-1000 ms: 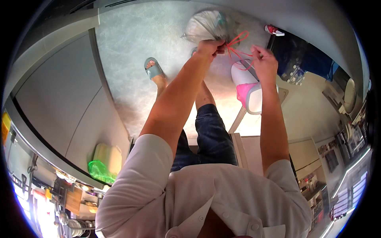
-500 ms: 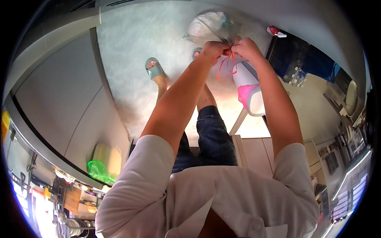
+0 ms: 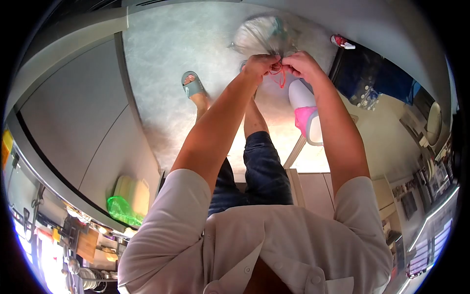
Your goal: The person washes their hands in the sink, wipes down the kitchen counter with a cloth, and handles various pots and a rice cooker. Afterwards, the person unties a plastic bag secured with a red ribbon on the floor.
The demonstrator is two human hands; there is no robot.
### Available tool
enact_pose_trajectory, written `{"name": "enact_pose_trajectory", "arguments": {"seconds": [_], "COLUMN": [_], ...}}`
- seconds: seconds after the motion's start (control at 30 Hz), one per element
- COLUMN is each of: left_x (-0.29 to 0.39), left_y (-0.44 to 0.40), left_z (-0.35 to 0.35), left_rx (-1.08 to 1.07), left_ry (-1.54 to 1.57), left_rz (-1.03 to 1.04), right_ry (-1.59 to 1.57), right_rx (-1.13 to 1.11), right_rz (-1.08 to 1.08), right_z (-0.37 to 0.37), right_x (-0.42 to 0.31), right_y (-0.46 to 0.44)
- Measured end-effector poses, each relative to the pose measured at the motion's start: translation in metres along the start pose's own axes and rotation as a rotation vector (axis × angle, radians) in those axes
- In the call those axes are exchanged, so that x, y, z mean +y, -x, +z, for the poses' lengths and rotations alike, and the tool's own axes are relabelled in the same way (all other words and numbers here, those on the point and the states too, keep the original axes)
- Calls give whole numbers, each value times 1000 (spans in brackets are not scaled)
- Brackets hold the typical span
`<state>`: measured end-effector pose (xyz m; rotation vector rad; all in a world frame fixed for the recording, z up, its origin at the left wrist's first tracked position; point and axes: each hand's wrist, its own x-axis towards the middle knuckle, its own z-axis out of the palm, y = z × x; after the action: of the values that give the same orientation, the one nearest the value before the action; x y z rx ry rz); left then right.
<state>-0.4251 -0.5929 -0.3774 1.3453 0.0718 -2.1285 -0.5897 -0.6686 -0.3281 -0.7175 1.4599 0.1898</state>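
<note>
Pinching the red string [image 3: 282, 81] with left hand [image 3: 261, 65] and right hand [image 3: 300, 63] close together, just below the gathered end of the plastic bag [image 3: 257, 36], bulging toward eleven o'clock from the grip, broadest from nine to three, nearer to the left hand.

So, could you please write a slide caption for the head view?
Left hand and right hand, close together, handle a red string at the gathered neck of a filled translucent plastic bag.
</note>
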Motion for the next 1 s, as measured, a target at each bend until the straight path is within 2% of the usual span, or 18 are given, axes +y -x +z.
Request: {"name": "enact_pose_trajectory", "arguments": {"seconds": [0.07,0.17,0.4,0.57,0.7,0.8,0.87,0.93,0.97,1.0], "left_x": [1,8,1,1,22,3,-47,-46,-15,3], "left_y": [7,22,29,24,55,47,0,-2,23,38], "left_z": [-2,-6,-21,-13,1,-7,-41,-39,-16,-4], "left_rx": [20,21,102,226,305,158,13,13,88,161], "left_ry": [-104,-126,74,-56,-104,-105,-354,-265,-54,156], "left_rz": [-27,-30,-63,22,3,3,551,502,174,-153], "right_ry": [29,87,-264,-661,-649,-585,-555,-475,-434,-325], "right_rx": [-50,-38,-21,57,39,41,19,46,60,178], "right_rz": [101,58,-14,-35,-65,-111,-135,-122,-112,-269], "right_z": [5,20,32,56,54,49,49,47,46,48], "right_x": [-8,-19,-1,28,24,24,24,26,28,31], "right_y": [7,23,18,12,26,28,26,21,19,14]}}
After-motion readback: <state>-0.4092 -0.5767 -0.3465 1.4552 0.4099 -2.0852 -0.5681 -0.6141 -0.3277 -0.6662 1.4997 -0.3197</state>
